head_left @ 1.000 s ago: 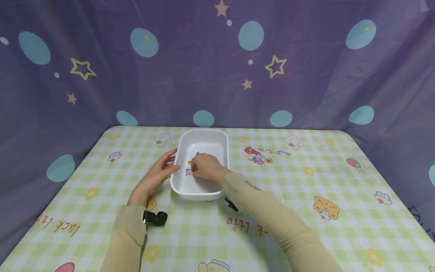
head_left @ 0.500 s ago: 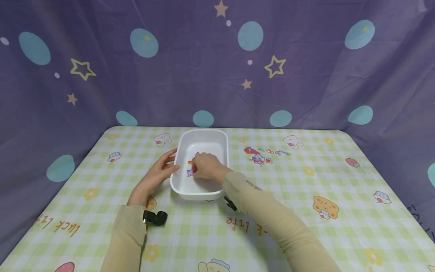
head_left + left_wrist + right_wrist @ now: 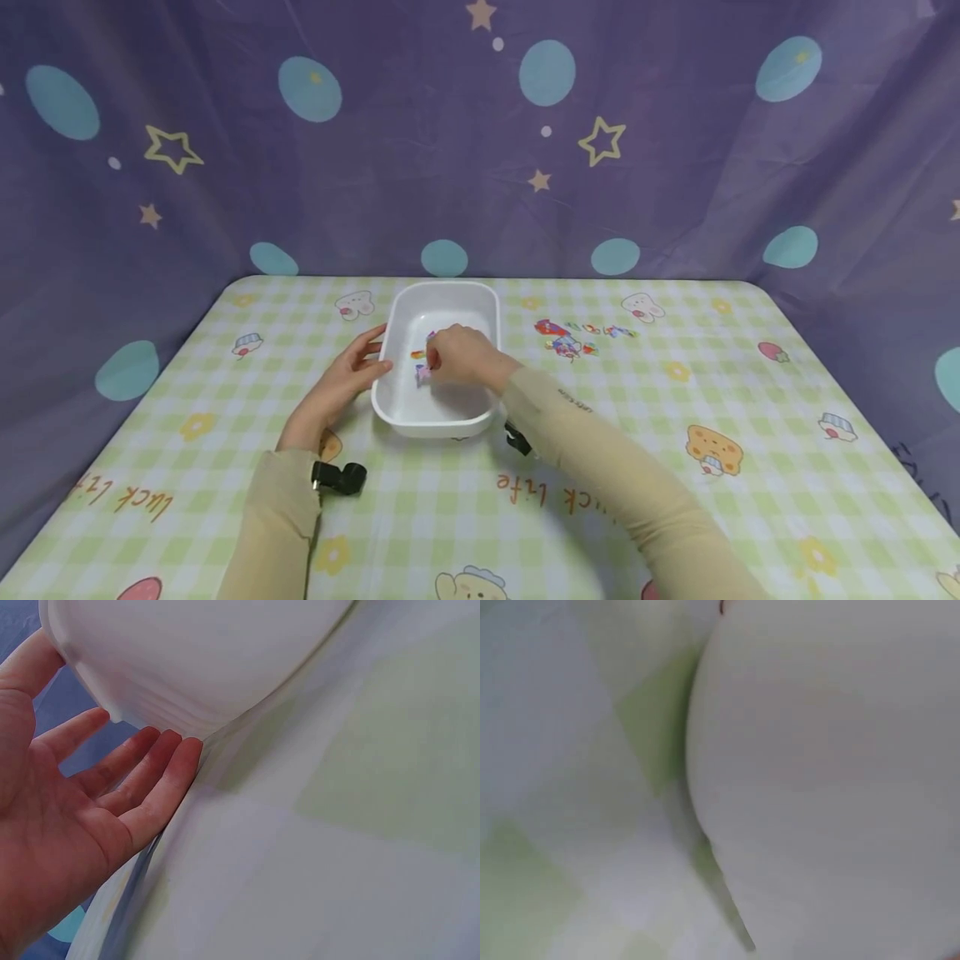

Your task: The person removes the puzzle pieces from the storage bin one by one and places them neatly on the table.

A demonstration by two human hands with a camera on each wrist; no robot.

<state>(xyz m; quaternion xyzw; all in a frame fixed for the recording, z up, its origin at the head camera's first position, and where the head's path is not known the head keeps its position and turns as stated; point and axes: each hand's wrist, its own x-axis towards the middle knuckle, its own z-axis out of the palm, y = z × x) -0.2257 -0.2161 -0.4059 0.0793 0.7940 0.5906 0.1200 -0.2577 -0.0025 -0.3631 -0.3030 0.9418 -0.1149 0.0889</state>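
A white plastic box [image 3: 427, 430] stands on the table. My left hand [image 3: 347, 379] rests at its left side, thumb at the rim and fingers against the outer wall; the left wrist view shows this hand [image 3: 97, 795] with fingers loosely bent. Inside the box, my right hand [image 3: 461, 357] is curled, its fingertips pinching a small purple flat piece [image 3: 422, 373] that looks like a sticker. A small orange piece [image 3: 417, 355] lies beside those fingers on the box floor. The box wall [image 3: 817, 765] fills the right wrist view and hides the right hand.
Right of the box lies a loose group of small colourful flat pieces [image 3: 564, 346], with a red piece [image 3: 551, 327] among them. A green-and-white checked cloth [image 3: 615, 417] with printed cartoons covers the table. A purple curtain [image 3: 420, 150] hangs behind.
The purple piece has turned and shifted slightly at my right fingertips. The head view has moved a little; my left hand keeps its place on the box.
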